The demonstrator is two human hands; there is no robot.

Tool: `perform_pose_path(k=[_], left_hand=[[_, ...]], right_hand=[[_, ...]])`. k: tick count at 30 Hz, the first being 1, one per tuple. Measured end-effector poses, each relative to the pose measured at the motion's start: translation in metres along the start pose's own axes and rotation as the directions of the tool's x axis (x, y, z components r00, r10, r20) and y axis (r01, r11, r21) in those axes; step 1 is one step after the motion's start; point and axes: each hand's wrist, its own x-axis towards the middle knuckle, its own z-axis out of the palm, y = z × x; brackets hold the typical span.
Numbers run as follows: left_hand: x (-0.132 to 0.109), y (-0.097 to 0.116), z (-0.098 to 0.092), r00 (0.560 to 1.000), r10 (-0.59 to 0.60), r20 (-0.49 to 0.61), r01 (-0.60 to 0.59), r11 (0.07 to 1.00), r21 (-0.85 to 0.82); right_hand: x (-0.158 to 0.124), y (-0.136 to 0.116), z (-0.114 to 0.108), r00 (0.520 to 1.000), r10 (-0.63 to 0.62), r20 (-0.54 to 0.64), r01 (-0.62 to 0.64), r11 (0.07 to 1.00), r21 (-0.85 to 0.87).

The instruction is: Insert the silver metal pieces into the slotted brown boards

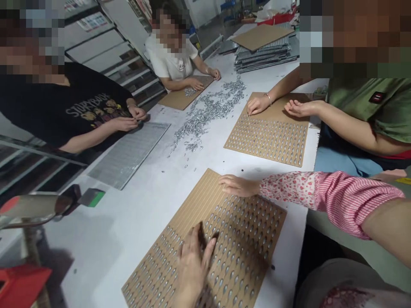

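A brown board (197,203) lies in front of me, lined with rows of small silver teardrop-shaped metal pieces (236,261). Its far left portion shows bare grooves. My left hand (192,263) is over the near middle of the board, palm down, thumb spread away from the fingers, with no piece visible in it. At the board's far edge, by the end of the filled rows, is my right hand (239,186), in a pink patterned sleeve. Its fingers are bent and pressed together; whatever they hold is hidden.
A loose heap of silver pieces (208,113) spreads across the white table (150,205). Co-workers sit around it with a grey board (128,156), a part-filled brown board (266,137) and another brown board (175,99). Boards are stacked (263,55) behind. A red-handled tool (35,207) stands at left.
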Motion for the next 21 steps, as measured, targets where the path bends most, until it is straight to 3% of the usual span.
perform_pose_path(k=[4,6,10,12,17,21], left_hand=[[0.051,-0.017,-0.022,1.000,0.011,-0.020,-0.011,1.000,0.001],[0.093,-0.025,-0.027,0.998,0.010,-0.055,-0.007,0.999,0.049],[0.188,-0.035,-0.022,0.989,-0.149,0.021,0.145,0.982,0.124],[0.233,-0.036,-0.015,0.983,-0.173,0.056,0.163,0.975,0.148],[0.334,-0.016,0.006,0.990,-0.110,-0.089,0.125,0.974,0.187],[0.400,0.014,0.012,0.980,-0.039,-0.194,0.071,0.984,0.163]], right_hand=[[0.011,0.023,-0.019,0.997,0.009,-0.076,-0.022,0.986,-0.168],[0.016,0.032,-0.025,0.996,0.017,-0.085,-0.036,0.972,-0.231],[0.016,0.033,-0.025,0.996,-0.020,-0.089,0.000,0.976,-0.218],[0.014,0.029,-0.024,0.993,-0.019,-0.117,-0.004,0.981,-0.193],[0.014,0.017,-0.027,0.978,0.083,-0.192,-0.102,0.991,-0.086],[0.018,0.007,-0.036,0.979,0.126,-0.159,-0.140,0.987,-0.079]])
